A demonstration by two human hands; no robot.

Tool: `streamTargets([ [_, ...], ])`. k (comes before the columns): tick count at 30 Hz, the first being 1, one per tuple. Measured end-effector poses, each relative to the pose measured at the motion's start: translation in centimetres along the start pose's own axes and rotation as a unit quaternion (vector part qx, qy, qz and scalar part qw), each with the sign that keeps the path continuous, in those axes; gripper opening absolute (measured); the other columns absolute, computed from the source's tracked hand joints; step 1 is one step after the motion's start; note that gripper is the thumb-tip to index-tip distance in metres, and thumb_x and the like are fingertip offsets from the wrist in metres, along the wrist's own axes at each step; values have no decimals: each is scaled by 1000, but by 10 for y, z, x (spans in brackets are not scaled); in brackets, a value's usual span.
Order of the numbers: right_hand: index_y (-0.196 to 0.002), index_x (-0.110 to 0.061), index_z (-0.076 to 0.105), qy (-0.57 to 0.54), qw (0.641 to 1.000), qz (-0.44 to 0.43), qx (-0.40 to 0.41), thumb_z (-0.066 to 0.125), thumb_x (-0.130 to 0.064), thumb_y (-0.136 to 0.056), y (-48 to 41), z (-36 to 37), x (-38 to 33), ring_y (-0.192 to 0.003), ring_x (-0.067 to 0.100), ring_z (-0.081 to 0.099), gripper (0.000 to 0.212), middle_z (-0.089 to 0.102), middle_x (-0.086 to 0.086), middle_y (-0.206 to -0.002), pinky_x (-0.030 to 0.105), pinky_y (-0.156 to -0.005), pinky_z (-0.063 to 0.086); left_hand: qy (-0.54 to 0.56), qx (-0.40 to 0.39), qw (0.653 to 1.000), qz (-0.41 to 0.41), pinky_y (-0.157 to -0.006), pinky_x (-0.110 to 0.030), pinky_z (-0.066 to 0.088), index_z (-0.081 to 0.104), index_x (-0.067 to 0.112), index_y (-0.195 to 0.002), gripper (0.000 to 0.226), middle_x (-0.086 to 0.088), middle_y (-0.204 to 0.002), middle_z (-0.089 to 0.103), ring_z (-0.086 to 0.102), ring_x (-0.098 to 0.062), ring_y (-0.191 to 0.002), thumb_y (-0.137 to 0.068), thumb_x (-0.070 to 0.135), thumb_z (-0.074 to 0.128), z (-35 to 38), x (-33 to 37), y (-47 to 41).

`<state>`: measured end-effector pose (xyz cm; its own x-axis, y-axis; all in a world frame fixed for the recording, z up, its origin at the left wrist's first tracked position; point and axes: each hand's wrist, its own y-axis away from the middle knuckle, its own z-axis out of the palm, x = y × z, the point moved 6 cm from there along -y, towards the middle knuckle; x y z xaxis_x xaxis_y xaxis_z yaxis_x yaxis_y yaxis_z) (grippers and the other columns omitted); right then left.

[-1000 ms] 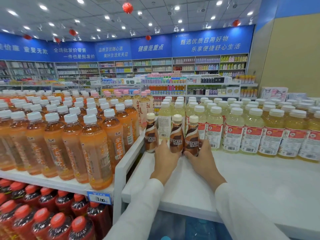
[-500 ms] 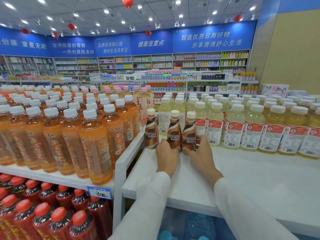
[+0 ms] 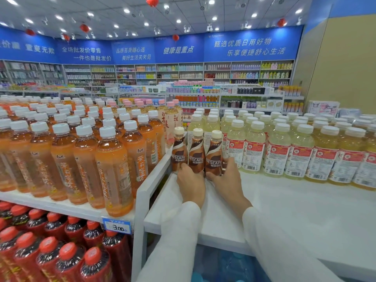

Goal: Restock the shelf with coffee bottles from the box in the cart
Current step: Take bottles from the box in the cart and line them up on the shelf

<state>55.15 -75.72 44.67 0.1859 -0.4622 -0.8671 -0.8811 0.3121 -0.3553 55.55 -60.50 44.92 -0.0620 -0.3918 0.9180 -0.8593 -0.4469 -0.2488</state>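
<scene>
Three coffee bottles [image 3: 196, 153] stand upright in a tight row at the back left corner of the white shelf [image 3: 284, 200], hard against the divider [image 3: 154, 180] and just in front of the pale yellow drinks [image 3: 276, 151]. My left hand [image 3: 191, 184] lies low before them, fingers curled on the feet of the left and middle ones. My right hand [image 3: 227, 180] wraps the foot of the right one, thumb in front, fingers round its far side.
</scene>
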Motion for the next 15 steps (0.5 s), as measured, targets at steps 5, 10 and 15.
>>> streamTargets([
  [5, -110, -32, 44, 7, 1000, -8, 1, 86, -26, -72, 0, 2, -4, -104, 22, 62, 57, 57, -3, -117, 47, -94, 52, 13, 11, 1000, -8, -98, -41, 50, 62, 9, -120, 40, -10, -124, 67, 62, -33, -117, -85, 19, 78, -1, -2, -1],
  [10, -111, -31, 45, 4, 1000, -11, 1, 86, -26, -73, 1, 2, -5, -104, 21, 62, 56, 56, -5, -116, 46, -93, 53, 16, 10, 1000, -16, -97, -43, 52, 63, 9, -118, 42, -10, -121, 68, 63, -32, -115, -82, 21, 82, 0, -4, -2],
  [15, -114, -28, 45, 5, 1000, -16, 3, 85, -26, -74, 2, 2, -7, -105, 21, 62, 57, 57, -3, -119, 45, -94, 53, 21, 12, 1000, -11, -98, -42, 51, 64, 8, -120, 42, -10, -122, 68, 63, -31, -116, -83, 21, 81, -1, -4, -2],
])
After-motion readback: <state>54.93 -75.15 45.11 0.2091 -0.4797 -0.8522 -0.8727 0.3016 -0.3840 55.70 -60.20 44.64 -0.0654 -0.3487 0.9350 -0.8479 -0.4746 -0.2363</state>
